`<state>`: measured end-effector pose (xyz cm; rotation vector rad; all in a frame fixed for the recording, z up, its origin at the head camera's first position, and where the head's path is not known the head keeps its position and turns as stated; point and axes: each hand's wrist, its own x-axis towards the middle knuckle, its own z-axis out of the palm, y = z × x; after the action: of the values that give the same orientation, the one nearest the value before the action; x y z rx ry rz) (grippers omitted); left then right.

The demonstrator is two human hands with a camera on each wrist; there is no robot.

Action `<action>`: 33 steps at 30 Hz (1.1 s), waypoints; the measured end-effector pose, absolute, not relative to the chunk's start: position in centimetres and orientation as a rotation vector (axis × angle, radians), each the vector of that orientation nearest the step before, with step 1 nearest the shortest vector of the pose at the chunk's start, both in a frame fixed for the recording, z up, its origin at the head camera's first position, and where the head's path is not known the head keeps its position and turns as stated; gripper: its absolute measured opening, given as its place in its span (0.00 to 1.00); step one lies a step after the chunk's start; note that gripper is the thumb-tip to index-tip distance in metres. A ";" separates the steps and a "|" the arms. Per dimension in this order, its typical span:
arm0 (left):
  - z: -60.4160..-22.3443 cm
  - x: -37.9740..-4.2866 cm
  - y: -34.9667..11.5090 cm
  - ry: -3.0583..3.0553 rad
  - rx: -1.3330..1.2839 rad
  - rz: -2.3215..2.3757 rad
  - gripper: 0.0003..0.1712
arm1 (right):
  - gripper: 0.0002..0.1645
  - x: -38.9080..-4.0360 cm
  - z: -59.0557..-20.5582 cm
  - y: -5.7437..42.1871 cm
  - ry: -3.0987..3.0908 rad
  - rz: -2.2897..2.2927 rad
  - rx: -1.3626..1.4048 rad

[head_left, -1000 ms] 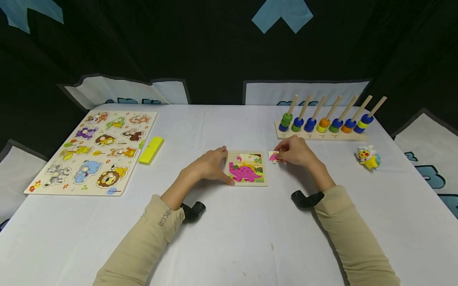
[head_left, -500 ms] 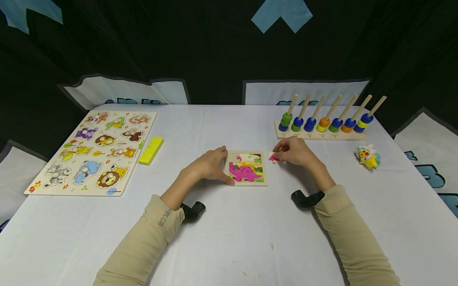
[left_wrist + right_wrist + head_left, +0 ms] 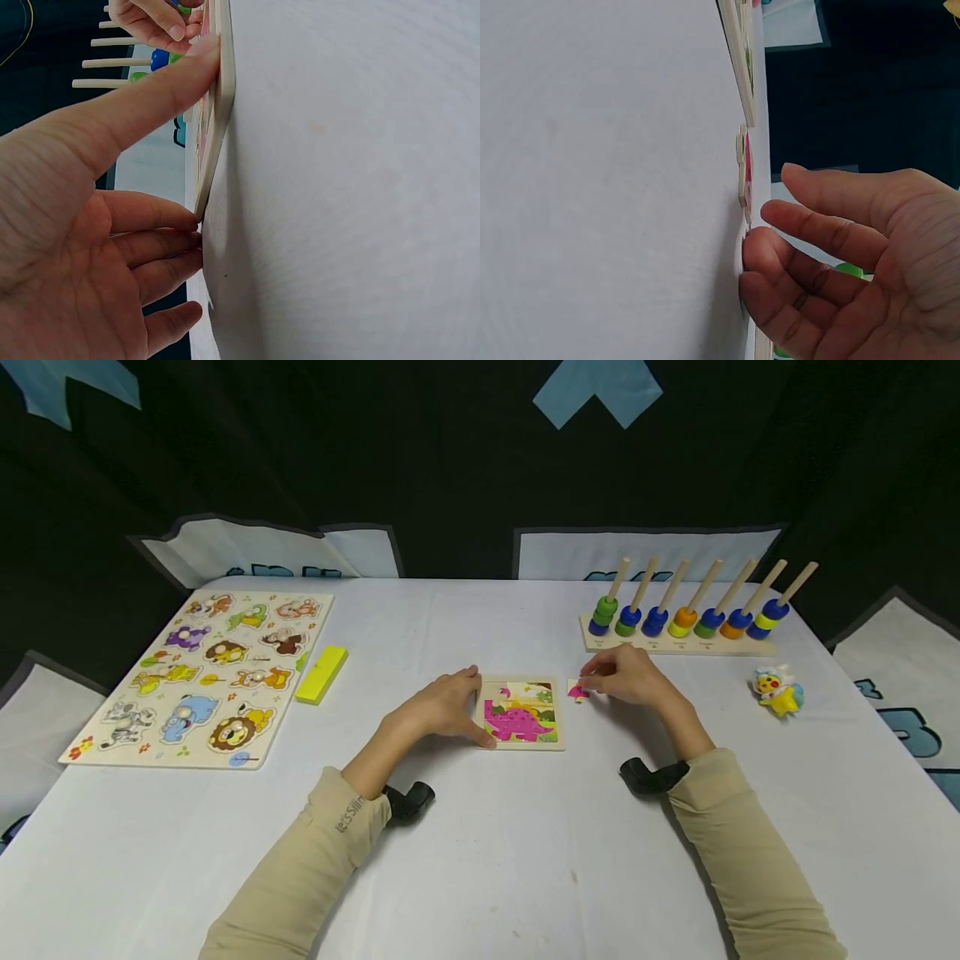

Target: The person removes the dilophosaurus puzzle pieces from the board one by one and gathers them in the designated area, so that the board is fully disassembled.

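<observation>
A small square wooden jigsaw puzzle [image 3: 519,723] with a pink dinosaur lies mid-table in the head view. Along its left side is my left hand [image 3: 442,707]; its thumb [image 3: 202,52] rests on the near left corner, and its extended fingers reach the frame's edge. Just right of the frame, a loose pink-and-white puzzle piece [image 3: 577,692] lies flat on the tabletop. My right hand [image 3: 630,677] is over the piece's right side. In the right wrist view, the thumb [image 3: 802,180] and index finger stand apart beside the puzzle piece [image 3: 745,169], with nothing pinched between them.
At left lies a large animal puzzle board [image 3: 197,681], with a yellow block [image 3: 322,675] beside it. A wooden peg stand [image 3: 678,645] with coloured rings is at the back right. A small yellow toy figure [image 3: 778,690] sits near the right edge.
My right fingertips, earlier on the loose piece, have eased slightly off it, and more of the piece shows. My left hand stays by the frame. The head view has shifted a little.
</observation>
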<state>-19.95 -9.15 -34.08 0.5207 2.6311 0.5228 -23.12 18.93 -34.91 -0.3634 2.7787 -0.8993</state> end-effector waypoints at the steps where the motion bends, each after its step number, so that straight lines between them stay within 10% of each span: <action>1: -34.1 -20.0 -9.1 2.631 0.520 0.522 0.51 | 0.17 -23.1 -34.9 18.9 2.774 -0.901 -0.374; 33: -34.0 -20.0 -9.2 2.625 0.527 0.536 0.49 | 0.18 -23.5 -34.3 11.7 2.670 -0.893 -0.670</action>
<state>-19.95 -9.23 -33.99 0.5268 2.6247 0.5356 -23.49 11.70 -34.31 -0.6697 2.6701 -0.8928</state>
